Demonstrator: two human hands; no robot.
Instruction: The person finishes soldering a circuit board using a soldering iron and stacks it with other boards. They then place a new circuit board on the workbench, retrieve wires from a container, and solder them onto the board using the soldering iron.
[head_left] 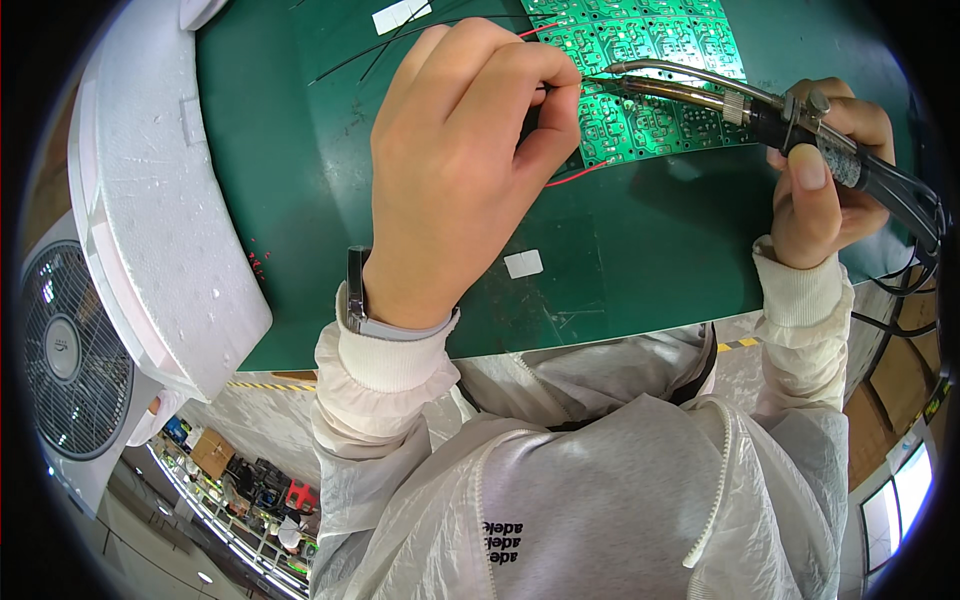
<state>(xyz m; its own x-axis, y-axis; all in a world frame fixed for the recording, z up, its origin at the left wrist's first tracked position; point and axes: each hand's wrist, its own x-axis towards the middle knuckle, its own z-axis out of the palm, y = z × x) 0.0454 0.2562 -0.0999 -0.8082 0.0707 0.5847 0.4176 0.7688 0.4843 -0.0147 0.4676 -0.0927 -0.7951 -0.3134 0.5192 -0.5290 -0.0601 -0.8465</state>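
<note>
My left hand (455, 160) is closed in a pinch at the left edge of a green circuit board panel (660, 40). Between its thumb and forefinger shows a short bit of black wire (542, 89); most of it is hidden by the fingers. My right hand (825, 190) grips a soldering iron (685, 92) with a thin metal tube clamped along it. The iron points left, its tip at the board close to my left fingertips. A red wire (577, 176) runs from the board's lower left corner, and another red wire (540, 31) from its upper left.
The board lies on a dark green mat (640, 250). Loose black wires (378, 45) stretch beyond my left hand. White foam (160, 200) lines the left edge, with a fan (75, 350) outside it. Small red bits (257, 262) and a white label (523, 263) lie nearby. Cables (925, 225) hang at right.
</note>
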